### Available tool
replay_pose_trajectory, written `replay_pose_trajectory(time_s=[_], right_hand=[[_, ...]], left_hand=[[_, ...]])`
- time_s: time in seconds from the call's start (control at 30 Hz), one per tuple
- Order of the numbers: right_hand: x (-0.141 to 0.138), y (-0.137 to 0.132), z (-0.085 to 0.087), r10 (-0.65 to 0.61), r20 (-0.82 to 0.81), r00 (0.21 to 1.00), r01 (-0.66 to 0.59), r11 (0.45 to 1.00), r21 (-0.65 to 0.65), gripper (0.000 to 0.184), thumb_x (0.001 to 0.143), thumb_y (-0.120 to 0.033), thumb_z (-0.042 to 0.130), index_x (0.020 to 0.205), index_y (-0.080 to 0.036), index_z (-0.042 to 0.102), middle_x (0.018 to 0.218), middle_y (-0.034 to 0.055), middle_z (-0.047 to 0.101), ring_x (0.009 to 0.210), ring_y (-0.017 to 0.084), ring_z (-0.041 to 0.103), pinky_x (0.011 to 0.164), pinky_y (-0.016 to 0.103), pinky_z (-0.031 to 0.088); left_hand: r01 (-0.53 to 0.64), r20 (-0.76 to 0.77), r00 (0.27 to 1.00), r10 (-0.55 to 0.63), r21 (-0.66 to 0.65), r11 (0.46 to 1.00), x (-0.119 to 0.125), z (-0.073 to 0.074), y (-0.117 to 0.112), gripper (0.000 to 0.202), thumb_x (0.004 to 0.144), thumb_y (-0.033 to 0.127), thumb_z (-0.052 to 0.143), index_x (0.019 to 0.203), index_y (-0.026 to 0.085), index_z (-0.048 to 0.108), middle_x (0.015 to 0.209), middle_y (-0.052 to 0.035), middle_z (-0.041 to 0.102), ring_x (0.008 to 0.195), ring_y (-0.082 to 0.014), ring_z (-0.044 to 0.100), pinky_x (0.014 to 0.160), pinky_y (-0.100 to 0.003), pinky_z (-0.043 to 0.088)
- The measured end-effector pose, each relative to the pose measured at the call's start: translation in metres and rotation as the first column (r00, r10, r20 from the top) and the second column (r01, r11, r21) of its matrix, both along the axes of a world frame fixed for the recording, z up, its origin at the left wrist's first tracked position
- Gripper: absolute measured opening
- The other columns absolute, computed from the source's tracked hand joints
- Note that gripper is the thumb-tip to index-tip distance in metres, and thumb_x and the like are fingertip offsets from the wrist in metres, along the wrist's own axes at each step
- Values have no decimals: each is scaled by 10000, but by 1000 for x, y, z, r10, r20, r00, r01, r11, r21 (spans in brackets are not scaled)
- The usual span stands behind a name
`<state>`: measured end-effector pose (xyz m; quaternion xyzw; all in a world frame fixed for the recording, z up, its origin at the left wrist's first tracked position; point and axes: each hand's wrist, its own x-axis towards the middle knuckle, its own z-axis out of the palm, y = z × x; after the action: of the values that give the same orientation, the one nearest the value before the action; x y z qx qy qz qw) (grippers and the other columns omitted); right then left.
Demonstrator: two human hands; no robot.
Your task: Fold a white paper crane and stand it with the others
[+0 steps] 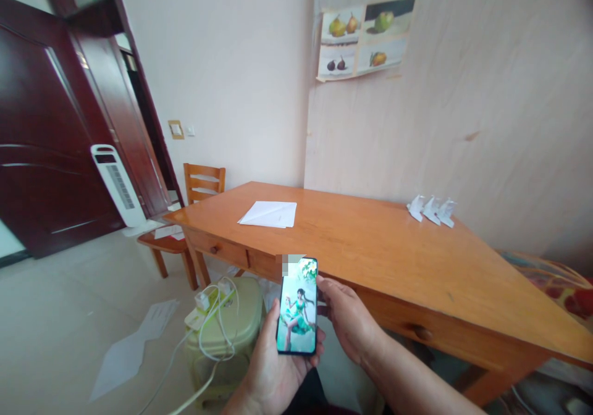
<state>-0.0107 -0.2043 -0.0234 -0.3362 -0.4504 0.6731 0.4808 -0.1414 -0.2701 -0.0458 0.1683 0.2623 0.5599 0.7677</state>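
A smartphone [298, 309] is held upright in front of me, its lit screen showing a picture of a figure in green clothing. My left hand [278, 372] is closed around the phone's lower part, thumb along the left edge and fingertips showing past the right edge. From the right, my right hand [353, 319] grips the upper right edge, fingers bent and partly hidden behind the phone. Beyond the hands stands a wooden table [343, 223] with a stack of white paper [269, 215] on it. Three folded white paper shapes [432, 210] stand near its far right edge.
Left of my hands, a green plastic stool [248, 313] carries a power strip [197, 317] with tangled white cables. Paper sheets [121, 356] lie on the floor. A wooden chair [204, 173] and a white tower heater [119, 186] stand farther back, near a dark red door [41, 137].
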Motion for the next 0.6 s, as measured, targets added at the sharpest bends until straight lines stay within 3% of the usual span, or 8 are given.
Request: replay_pose_trajectory(time_s=[0.27, 0.6], right_hand=[[-5, -9, -2, 78, 27, 997, -77, 997, -28, 404, 904, -548, 603, 860, -157, 694, 686, 40, 637, 550, 134, 497, 549, 288, 416], [-6, -10, -4, 106, 9, 994, -106, 994, -25, 330, 928, -460, 577, 871, -155, 688, 688, 23, 599, 522, 111, 462, 489, 259, 369]], left_hand=[[-20, 20, 1000, 19, 22, 1000, -4, 0, 3, 580, 964, 607, 472, 1210, 119, 664, 867, -161, 734, 718, -237, 683, 633, -308, 471], [-16, 53, 998, 13, 42, 999, -6, -1, 7, 596, 969, 602, 469, 1249, 113, 659, 906, -156, 730, 736, -228, 676, 620, -292, 465]])
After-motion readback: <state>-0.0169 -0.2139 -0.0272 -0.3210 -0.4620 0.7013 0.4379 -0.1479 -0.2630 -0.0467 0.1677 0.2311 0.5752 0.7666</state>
